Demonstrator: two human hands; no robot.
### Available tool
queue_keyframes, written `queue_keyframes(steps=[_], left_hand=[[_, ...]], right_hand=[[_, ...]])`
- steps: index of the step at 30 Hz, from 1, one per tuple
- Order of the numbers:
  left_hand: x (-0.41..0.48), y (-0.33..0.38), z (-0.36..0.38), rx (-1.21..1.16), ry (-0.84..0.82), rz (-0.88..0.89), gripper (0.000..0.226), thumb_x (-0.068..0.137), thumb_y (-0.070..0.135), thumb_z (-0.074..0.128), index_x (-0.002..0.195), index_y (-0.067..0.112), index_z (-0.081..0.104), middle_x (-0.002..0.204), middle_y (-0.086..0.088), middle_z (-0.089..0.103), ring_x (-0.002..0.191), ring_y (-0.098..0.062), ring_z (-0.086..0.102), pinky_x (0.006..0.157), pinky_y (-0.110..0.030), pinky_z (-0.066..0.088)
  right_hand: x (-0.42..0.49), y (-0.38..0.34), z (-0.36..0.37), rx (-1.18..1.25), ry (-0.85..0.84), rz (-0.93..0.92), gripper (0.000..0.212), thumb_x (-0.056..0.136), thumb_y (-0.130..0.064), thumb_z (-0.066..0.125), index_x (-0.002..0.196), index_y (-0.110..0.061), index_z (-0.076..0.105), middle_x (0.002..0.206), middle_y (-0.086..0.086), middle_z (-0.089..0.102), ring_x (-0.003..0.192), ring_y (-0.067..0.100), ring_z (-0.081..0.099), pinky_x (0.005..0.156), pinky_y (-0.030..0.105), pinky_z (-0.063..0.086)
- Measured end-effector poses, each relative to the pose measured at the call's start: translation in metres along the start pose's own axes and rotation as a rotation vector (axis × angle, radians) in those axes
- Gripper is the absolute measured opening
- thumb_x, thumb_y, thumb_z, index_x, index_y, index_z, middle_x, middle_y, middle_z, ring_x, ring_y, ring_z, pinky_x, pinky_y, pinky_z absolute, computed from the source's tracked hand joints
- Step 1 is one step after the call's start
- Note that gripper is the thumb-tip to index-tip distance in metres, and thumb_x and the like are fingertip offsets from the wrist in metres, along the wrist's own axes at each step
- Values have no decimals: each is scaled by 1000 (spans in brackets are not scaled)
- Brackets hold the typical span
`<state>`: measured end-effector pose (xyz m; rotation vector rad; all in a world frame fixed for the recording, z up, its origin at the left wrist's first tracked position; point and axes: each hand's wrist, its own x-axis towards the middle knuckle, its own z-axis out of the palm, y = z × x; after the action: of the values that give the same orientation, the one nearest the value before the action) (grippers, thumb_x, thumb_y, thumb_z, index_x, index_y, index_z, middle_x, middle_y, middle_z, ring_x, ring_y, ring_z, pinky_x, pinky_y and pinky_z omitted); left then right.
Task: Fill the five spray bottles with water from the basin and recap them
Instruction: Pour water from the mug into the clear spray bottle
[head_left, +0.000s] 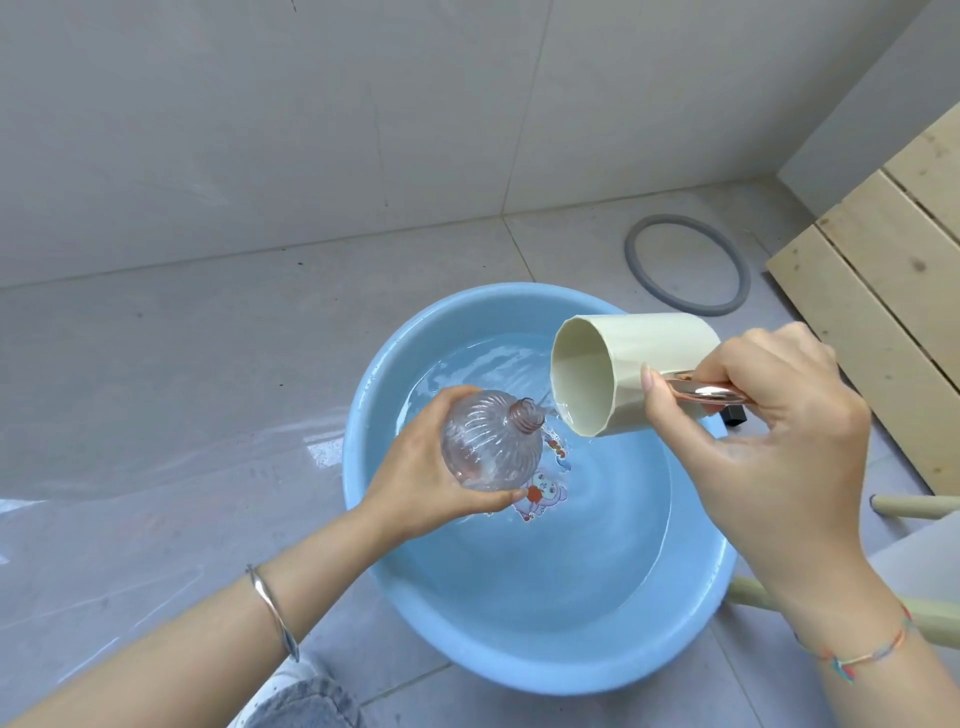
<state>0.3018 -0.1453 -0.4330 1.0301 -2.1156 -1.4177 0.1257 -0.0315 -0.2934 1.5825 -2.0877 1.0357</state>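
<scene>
- The left hand (415, 483) reaches in from the lower left, forearm level and palm turned up, above the near-left part of the basin (545, 670).
- Left grip: fingers and thumb curl under and around the spray bottle (488, 441), cradling its base.
- The spray bottle is clear, ribbed plastic with a round body. It is uncapped, its threaded neck tilted toward the cup (639, 364).
- The right hand (779, 431) comes in from the right with its wrist raised and holds the cup tipped on its side over the basin.
- Right grip: thumb and fingers pinch the cup's glossy copper-toned handle (706, 395).
- The cup is cream, faceted and matte. A thin thread of water runs from its lip toward the bottle neck.
- The basin is smooth blue plastic, stands on the tiled floor (156, 364) and holds rippled water (571, 545).
</scene>
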Motion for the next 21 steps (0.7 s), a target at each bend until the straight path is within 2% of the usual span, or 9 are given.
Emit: queue_keyframes(steps=[4, 8, 11, 16, 21], left_hand=[[0, 0, 0, -41, -2, -7, 88, 49, 52, 91, 124, 43, 46, 118, 24, 60, 112, 1, 58, 90, -13, 44], [0, -1, 1, -55, 6, 0, 91, 50, 48, 94, 126, 39, 46, 119, 26, 59, 114, 2, 57, 92, -11, 42], [-1, -1, 1, -47, 8, -2, 92, 48, 54, 90, 127, 40, 45, 120, 24, 60, 114, 0, 58, 96, -20, 45], [-1, -1, 1, -43, 19, -4, 89, 49, 51, 92, 124, 44, 45, 121, 25, 59, 115, 1, 57, 99, -26, 46], [0, -1, 2, -58, 17, -11, 90, 48, 53, 91, 125, 42, 45, 121, 20, 61, 114, -5, 60, 99, -37, 49]], right_hand=[[1, -2, 0, -35, -6, -45, 34, 81, -18, 67, 58, -4, 48, 56, 2, 41, 65, 21, 30, 69, 29, 25], [2, -6, 1, -49, -15, -95, 33, 81, -17, 68, 57, -6, 47, 60, -5, 31, 67, 15, 25, 71, 27, 22], [3, -8, 1, -41, -17, -125, 33, 80, -15, 69, 57, -7, 47, 63, -8, 26, 68, 12, 22, 72, 26, 21], [3, -9, 4, -36, -22, -167, 32, 81, -14, 69, 57, -6, 48, 59, -5, 34, 68, 12, 23, 72, 27, 24], [4, -11, 7, -49, -25, -236, 33, 83, -14, 67, 57, -8, 48, 62, -6, 31, 70, 12, 21, 75, 27, 24]])
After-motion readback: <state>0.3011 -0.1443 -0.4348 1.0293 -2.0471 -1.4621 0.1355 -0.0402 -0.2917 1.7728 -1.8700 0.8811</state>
